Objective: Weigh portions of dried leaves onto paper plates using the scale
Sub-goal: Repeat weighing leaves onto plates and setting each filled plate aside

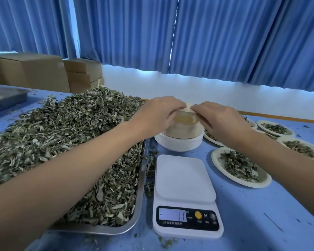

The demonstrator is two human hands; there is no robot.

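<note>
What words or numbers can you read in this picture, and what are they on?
"11" on the screen of the scale, with a short dash at the left.
"M" on the scale, right of the yellow button.
Tiny print under the screen and buttons: too blurred to read.
No writing shows on the paper plates or the boxes.

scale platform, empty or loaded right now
Empty. The scale platform is bare white, nothing on it; the left hand and right hand hold the plate stack behind it.
</note>
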